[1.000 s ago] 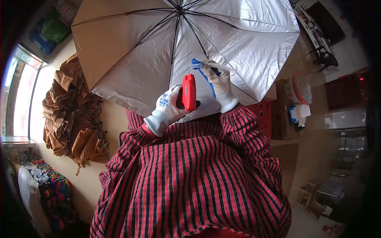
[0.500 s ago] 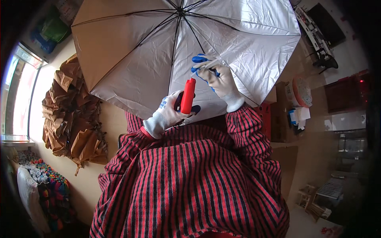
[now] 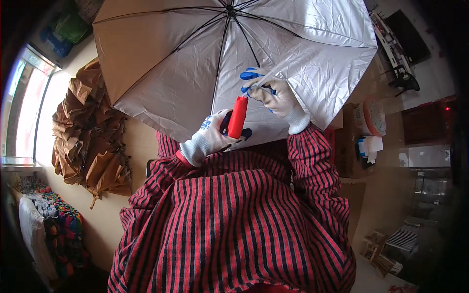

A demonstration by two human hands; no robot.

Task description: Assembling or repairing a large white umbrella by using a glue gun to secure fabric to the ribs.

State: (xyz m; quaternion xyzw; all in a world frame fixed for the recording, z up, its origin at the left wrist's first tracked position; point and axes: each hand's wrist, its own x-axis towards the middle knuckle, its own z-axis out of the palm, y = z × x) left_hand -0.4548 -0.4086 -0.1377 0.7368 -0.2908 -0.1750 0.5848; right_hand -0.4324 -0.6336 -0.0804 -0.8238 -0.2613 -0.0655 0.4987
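Observation:
An open umbrella [image 3: 181, 93] spreads before me, its silvery inside and black ribs facing me. My left hand [image 3: 212, 133], in a white glove with dark-coated fingers, is wrapped round a smooth red handle-shaped piece [image 3: 238, 119] with a notched top, held nearly upright. Just above and right of that top is my right hand [image 3: 276, 97], gloved in white with blue fingertips. Its fingers are bent together around a thin whitish translucent strip [image 3: 263, 79], whose lower end comes close to the red top. Whether strip and red piece are joined I cannot tell.
Crumpled brown paper [image 3: 88, 132] is heaped at the left by a bright window [image 3: 29, 107]. Colourful bundled goods [image 3: 63, 219] stand lower left. To the right are cardboard boxes [image 3: 349, 151], a round pinkish tub [image 3: 373, 117] and a small wooden rack [image 3: 376, 249].
The umbrella and both hands have shifted slightly right in the view. My right hand has come a little lower, nearer the top of the red piece. Both grips look the same.

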